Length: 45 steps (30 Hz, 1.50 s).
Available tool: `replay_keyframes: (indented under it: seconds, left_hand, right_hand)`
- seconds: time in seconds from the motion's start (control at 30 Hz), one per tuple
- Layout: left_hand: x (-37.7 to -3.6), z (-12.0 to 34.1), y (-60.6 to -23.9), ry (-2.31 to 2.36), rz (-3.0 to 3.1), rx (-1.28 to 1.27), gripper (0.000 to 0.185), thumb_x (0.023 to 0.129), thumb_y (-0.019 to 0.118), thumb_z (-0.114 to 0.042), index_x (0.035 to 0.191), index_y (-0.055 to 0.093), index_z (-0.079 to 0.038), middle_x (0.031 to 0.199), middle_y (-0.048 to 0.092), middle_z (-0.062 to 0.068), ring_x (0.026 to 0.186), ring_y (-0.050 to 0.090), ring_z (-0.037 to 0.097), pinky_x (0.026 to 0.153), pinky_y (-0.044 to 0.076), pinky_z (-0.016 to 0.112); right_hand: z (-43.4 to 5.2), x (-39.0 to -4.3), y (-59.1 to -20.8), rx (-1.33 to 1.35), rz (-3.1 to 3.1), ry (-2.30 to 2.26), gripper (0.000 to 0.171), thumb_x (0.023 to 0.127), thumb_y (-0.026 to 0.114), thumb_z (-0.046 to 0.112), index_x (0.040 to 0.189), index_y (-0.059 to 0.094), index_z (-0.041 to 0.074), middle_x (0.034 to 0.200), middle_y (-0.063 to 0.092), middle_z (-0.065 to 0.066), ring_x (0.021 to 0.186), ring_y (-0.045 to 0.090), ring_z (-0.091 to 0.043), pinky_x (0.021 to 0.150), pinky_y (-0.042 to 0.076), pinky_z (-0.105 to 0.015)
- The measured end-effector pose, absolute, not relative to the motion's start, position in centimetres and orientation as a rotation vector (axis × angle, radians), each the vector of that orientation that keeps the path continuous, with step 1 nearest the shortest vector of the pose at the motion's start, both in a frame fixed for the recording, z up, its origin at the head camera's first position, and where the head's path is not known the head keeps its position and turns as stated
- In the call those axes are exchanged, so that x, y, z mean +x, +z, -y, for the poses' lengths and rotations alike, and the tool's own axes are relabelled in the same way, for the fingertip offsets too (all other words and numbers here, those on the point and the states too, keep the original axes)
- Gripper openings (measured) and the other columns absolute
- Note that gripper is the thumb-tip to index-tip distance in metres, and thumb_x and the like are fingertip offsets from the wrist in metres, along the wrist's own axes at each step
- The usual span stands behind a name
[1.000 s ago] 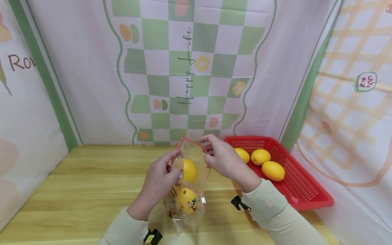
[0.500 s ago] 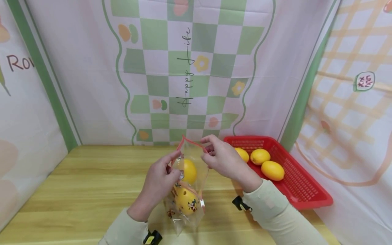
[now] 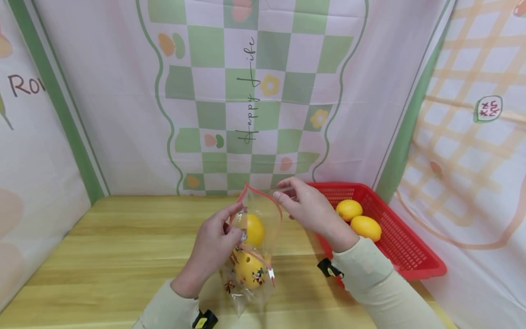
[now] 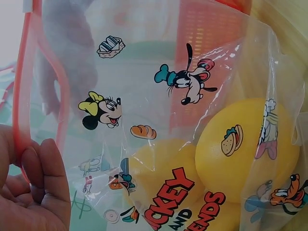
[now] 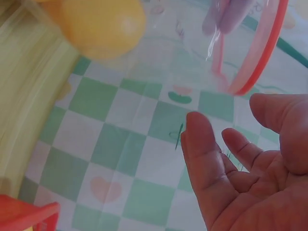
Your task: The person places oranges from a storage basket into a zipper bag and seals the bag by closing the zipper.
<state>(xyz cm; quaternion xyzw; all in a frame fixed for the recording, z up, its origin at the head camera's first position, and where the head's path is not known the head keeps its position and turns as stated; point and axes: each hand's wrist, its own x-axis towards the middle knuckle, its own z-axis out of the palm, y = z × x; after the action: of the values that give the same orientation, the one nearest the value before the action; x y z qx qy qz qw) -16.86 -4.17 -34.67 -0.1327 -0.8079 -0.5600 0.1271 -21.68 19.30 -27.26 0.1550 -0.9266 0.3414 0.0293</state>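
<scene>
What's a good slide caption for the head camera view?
Left hand pinches a clear zip bag of lemons; right hand open beside it.

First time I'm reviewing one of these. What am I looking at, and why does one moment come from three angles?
There is no machine here: a person works with bare hands and wears three cameras. The wide picture comes from the head and looks down at a wooden table. The two close-ups come from the wrists.

The left hand pinches the red zip edge of a clear cartoon-printed bag that holds yellow lemons; the left wrist view shows the bag from very near. The right hand is open beside the bag's mouth and holds nothing, as the right wrist view confirms.

To the right, a red basket holds two visible lemons; one of them lies nearer the front. Patterned cloths hang behind.
</scene>
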Motion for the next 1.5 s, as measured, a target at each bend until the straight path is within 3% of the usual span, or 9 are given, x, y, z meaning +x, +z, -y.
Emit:
replay_keyframes:
  seconds: [0.13,0.33,0.73,1.0,1.5]
  left_hand:
    - [-16.8,4.2,-34.7,-1.634,2.344,-0.392,0.063,0.087,0.056,0.002,0.147,0.060,-0.015,0.081,0.060,0.003,0.050,0.039,0.010,0.042,0.032,0.020]
    - [-16.7,4.2,-34.7,-1.640,2.348,-0.386,0.063,0.087,0.057,0.002,0.147,0.060,-0.015,0.073,0.056,0.004,0.051,0.039,0.009,0.042,0.032,0.019]
    - [-16.6,4.2,-34.8,-1.634,2.370,-0.353,0.063,0.087,0.058,-0.001,0.147,0.061,-0.020,0.063,0.050,0.001,0.051,0.038,0.009,0.042,0.031,0.020]
    - [-16.7,4.3,-34.8,-1.656,2.377,-0.347,0.062,0.088,0.056,-0.003,0.147,0.061,-0.021,0.056,0.047,0.000,0.048,0.035,0.010,0.042,0.030,0.021]
    - [-16.7,4.3,-34.8,-1.641,2.387,-0.350,0.061,0.088,0.058,-0.004,0.148,0.060,-0.019,0.062,0.052,0.002,0.050,0.038,0.011,0.042,0.032,0.021]
  right_hand:
    - [-20.3,-22.3,-27.2,0.464,2.841,0.972,0.042,0.106,0.055,0.043,0.138,0.058,0.016,0.125,0.069,-0.008,0.093,0.069,-0.023,0.086,0.060,-0.041]
    - [-22.3,-23.2,-27.2,0.441,2.824,0.899,0.048,0.108,0.050,0.043,0.144,0.055,0.012,0.134,0.066,-0.011,0.121,0.061,-0.032,0.106,0.050,-0.055]
    - [-26.7,-25.1,-26.3,0.316,2.914,0.855,0.066,0.106,0.047,0.054,0.153,0.044,0.008,0.153,0.052,-0.019,0.139,0.050,-0.041,0.117,0.039,-0.061]
    - [-29.5,-26.5,-27.0,0.236,2.954,0.827,0.078,0.104,0.045,0.060,0.159,0.036,0.006,0.159,0.044,-0.024,0.143,0.044,-0.045,0.117,0.036,-0.064]
    - [-34.3,-27.8,-28.9,0.190,2.990,0.726,0.074,0.106,0.050,0.045,0.156,0.034,-0.008,0.147,0.048,-0.038,0.132,0.049,-0.054,0.109,0.041,-0.066]
